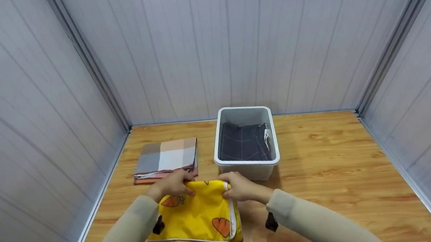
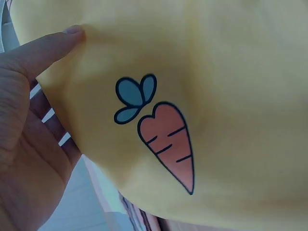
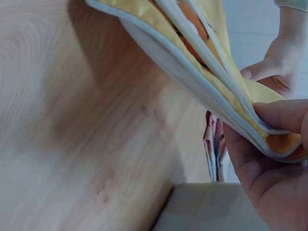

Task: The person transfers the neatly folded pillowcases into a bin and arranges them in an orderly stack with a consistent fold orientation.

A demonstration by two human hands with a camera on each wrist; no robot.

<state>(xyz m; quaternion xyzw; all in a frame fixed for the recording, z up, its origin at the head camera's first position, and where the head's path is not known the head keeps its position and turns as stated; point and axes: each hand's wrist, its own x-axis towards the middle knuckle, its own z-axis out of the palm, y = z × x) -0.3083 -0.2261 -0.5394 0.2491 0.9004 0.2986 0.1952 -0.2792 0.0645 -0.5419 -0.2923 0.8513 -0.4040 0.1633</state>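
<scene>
A folded yellow cloth (image 1: pixel 202 218) printed with orange carrots and edged in white is held by its far edge. My left hand (image 1: pixel 172 185) pinches the far left part, thumb on the printed face and fingers behind, as the left wrist view shows on the cloth (image 2: pixel 231 120). At the far right corner my right hand (image 1: pixel 240 187) grips the stacked layers between thumb and fingers; the right wrist view shows the layered white-trimmed edges (image 3: pixel 192 67). In the head view the cloth's near edge appears low over the table.
A folded checkered cloth (image 1: pixel 177 154) lies on the wooden table (image 1: pixel 326 166), just beyond my left hand. Beyond my right hand stands a white bin (image 1: pixel 247 164) with a folded dark grid-patterned cloth (image 1: pixel 242 144) inside. Panel walls (image 1: pixel 229 50) enclose the table's back and sides.
</scene>
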